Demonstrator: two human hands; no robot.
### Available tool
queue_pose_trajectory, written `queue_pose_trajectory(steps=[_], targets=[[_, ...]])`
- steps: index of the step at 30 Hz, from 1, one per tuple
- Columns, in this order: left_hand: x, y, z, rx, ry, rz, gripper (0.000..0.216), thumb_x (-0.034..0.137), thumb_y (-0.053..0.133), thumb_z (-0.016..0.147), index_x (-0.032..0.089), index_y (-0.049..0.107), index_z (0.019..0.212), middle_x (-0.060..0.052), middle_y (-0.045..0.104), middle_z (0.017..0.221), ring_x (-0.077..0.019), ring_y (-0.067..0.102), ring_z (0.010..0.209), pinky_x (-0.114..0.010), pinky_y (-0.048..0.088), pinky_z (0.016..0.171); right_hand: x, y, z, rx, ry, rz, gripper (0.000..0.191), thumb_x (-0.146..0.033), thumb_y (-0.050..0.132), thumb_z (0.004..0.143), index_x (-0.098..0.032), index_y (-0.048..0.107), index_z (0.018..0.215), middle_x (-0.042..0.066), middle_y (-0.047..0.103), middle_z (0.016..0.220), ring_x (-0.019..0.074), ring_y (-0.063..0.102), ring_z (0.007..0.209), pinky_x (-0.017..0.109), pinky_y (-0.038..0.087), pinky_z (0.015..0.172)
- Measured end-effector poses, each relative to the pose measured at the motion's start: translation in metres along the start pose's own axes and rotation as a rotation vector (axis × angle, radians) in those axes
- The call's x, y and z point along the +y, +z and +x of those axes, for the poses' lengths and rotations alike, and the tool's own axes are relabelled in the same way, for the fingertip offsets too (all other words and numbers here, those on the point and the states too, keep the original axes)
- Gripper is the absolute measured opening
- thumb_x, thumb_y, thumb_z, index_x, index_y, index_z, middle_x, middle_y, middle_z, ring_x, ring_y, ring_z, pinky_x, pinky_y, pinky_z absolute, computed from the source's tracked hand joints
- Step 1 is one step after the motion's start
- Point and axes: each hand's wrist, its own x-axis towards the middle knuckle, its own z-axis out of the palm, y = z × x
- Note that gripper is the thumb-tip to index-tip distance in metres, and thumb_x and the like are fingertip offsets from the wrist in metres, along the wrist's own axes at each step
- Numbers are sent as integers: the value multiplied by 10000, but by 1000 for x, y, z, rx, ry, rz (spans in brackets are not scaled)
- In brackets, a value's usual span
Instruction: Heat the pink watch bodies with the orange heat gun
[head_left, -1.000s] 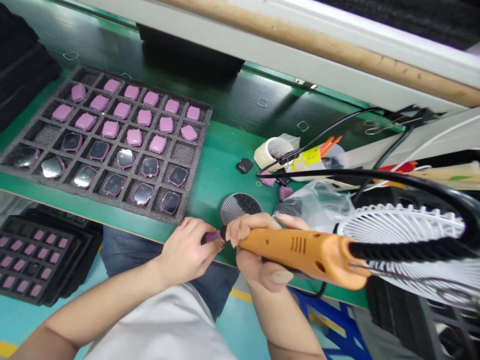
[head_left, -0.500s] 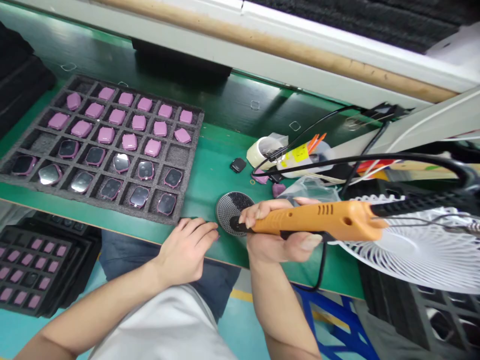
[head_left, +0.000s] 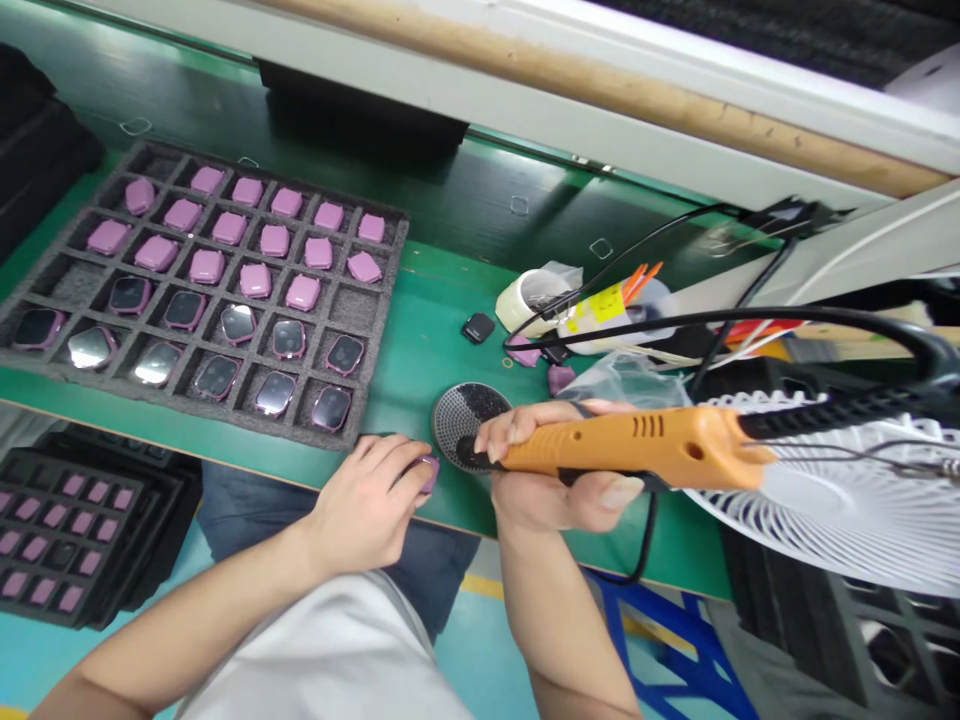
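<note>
My left hand [head_left: 367, 505] rests at the near edge of the green bench [head_left: 420, 350], fingers curled round a small pink watch case [head_left: 427, 470]. My right hand [head_left: 547, 470] grips an orange electric screwdriver [head_left: 637, 445] lying nearly level, its tip over a round black perforated dish [head_left: 466, 430] just right of the case. A black cable [head_left: 750, 322] arcs from the tool's rear.
A grey foam tray [head_left: 367, 300] with several pink watch cases and screen-up units lies at the left. Tape roll [head_left: 529, 298], a plastic bag [head_left: 622, 380], a small black part [head_left: 478, 327] and a white fan [head_left: 832, 500] crowd the right. More trays [head_left: 67, 520] sit below the bench.
The screwdriver tip has lifted off the pink case and moved right to the round dish. My left hand lowered the case to the bench edge.
</note>
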Motion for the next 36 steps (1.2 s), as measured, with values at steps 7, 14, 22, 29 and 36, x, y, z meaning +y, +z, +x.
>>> queue_pose_trajectory(steps=[7,14,22,29,36], targets=[[0,3,0,59,28,41,232,235,680,1097,175,727,1316,-144,747,1353,-314,680,1248,-471,544,979,1,-1,-1,-2,-24,-1,586,-811,737,886,-305,607,1150,-95,674,669,148,547,375,293,499,350],[-1,2,1,68,39,45,224,268,681,1112,201,746,1316,-139,761,1305,-295,694,1204,-458,554,951,2,-3,-4,-26,-17,-3,548,-790,721,909,-320,608,1167,-82,687,691,161,551,392,311,504,374],[-1,4,2,90,41,43,217,318,736,1100,215,758,1290,-124,765,1277,-286,698,1195,-442,551,951,-22,-6,-5,-97,16,1,534,-780,730,910,-369,644,1241,-55,716,774,187,595,472,371,559,442],[-1,5,2,97,37,48,232,344,753,1092,211,764,1281,-122,761,1279,-295,690,1204,-454,552,956,-26,3,-12,-143,46,71,520,-773,752,909,-390,689,1256,-51,696,777,161,548,460,351,535,434],[-1,6,0,92,30,61,223,356,754,1089,220,782,1264,-127,761,1277,-298,695,1208,-454,556,955,-18,7,-18,-142,22,100,520,-770,758,915,-374,711,1248,-42,697,785,159,547,454,353,528,429]])
